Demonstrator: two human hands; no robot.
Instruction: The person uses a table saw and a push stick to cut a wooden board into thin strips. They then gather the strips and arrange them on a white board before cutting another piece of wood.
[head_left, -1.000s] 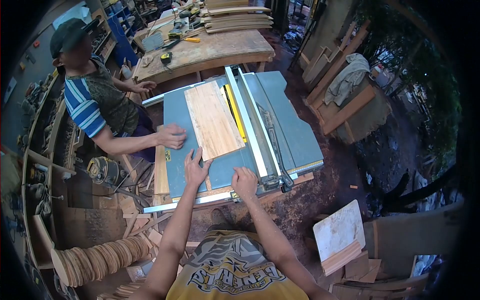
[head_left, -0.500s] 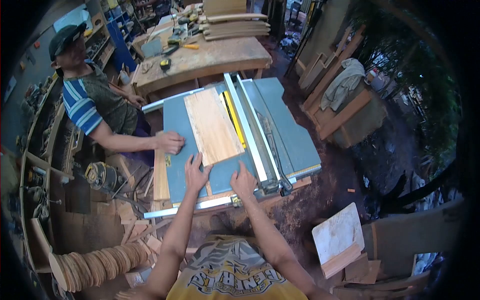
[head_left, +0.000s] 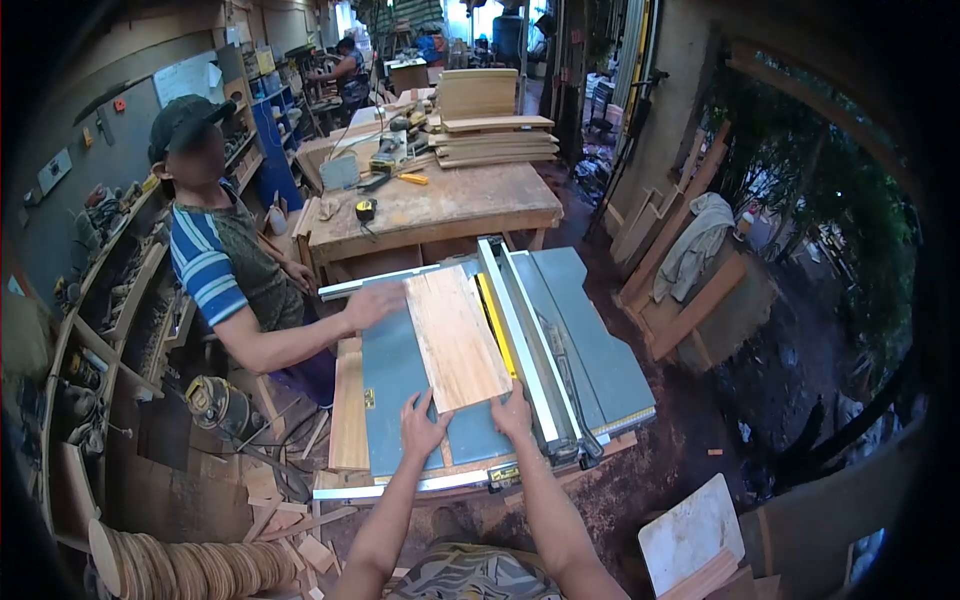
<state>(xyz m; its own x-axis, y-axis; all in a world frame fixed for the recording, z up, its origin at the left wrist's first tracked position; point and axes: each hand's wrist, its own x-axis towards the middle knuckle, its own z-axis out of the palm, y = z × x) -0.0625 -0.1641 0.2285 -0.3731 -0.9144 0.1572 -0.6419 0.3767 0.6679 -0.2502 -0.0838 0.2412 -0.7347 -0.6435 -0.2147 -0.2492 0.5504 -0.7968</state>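
Note:
A pale wooden board (head_left: 458, 340) lies on the blue-grey saw table (head_left: 395, 420), its right side near a yellow strip (head_left: 495, 325) and the metal fence (head_left: 520, 345). At the board's near left corner, my left hand (head_left: 423, 428) touches the edge with its fingers spread. My right hand (head_left: 512, 412) is at the near right corner, fingers against the board's end. A co-worker's hand (head_left: 375, 303) is over the table by the board's far left side.
The co-worker (head_left: 235, 240) stands at the left. Behind the saw, a workbench (head_left: 470, 205) holds stacked boards (head_left: 495, 150), tools and a tape measure (head_left: 366, 210). Round wooden discs (head_left: 190, 562) lie at lower left, near a vacuum (head_left: 220, 405). A white panel (head_left: 690, 535) leans at lower right.
The view has tilted up. My right hand has come to the board's near right corner. The co-worker's hand has moved forward along the board's left side.

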